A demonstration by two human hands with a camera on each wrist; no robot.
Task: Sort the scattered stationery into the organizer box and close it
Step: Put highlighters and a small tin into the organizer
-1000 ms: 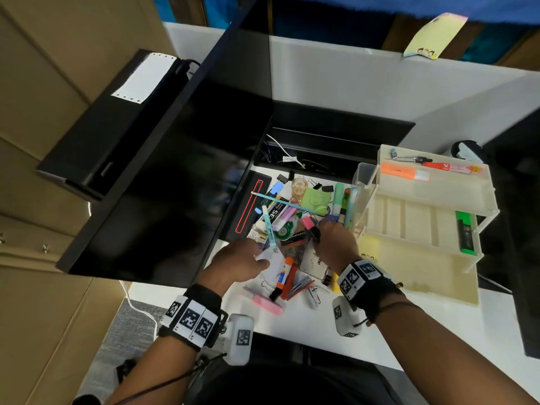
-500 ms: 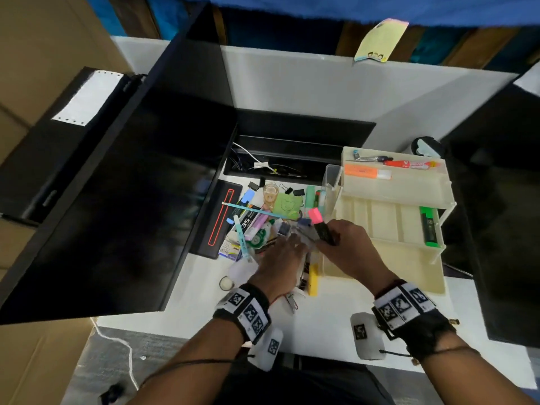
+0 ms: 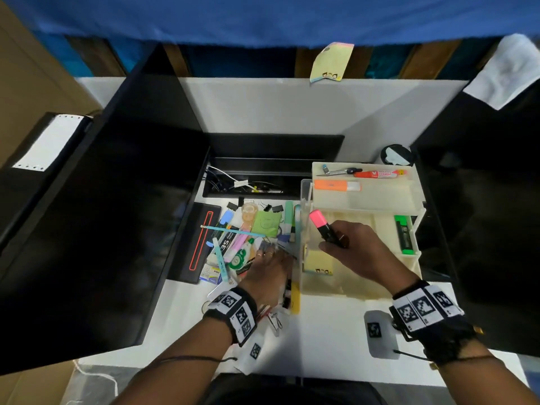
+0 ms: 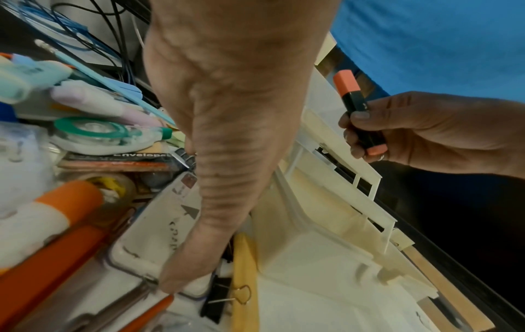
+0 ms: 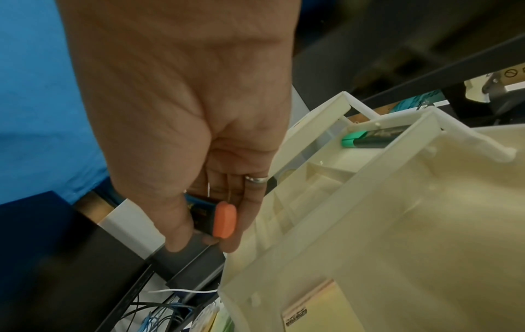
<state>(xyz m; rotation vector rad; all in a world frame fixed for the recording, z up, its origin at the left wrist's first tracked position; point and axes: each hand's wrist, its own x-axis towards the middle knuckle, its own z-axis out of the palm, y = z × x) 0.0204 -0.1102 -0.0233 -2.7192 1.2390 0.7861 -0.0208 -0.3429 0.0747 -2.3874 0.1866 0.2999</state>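
Since the prior frame, our right hand [image 3: 347, 247] carried the pink highlighter [image 3: 324, 228] over the organizer box [image 3: 409, 200], grip wrapping its barrel, cap tilted up-left; left hand [image 3: 268, 276] flat on clutter beside the box.

We see the cream plastic organizer box [image 3: 362, 285] open on the white desk [image 3: 321, 340], its trays fanned out. A black highlighter with a pink cap [image 3: 324, 229] is held tilted above it. Loose pens, clips and correction tape [image 3: 239, 260] lie heaped just left.
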